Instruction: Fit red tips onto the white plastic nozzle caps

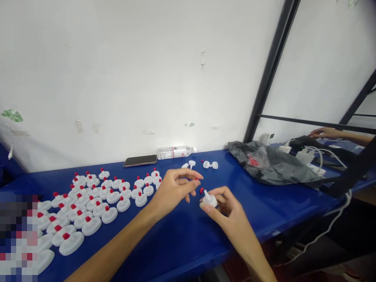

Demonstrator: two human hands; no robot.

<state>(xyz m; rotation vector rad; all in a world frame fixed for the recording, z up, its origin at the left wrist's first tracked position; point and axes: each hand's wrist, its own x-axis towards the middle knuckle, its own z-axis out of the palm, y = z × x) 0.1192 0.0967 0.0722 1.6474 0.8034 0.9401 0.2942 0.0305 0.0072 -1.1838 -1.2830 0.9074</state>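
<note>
My left hand is closed in a pinch, with a bit of a small red cap showing at the fingertips. Between the thumb and fingers of my right hand is a white nozzle lid, its bare spout tilted up and to the left. Another red cap lies close to that spout. Beyond my hands are several loose white lids and a tiny red piece. To the left, many white lids with red tips stand upright in loose rows.
A phone and a clear plastic bottle lie along the wall. On the right, a black plastic bag holds a clear packet of red pieces. Behind a dark metal frame are chargers, cables and another person's hand.
</note>
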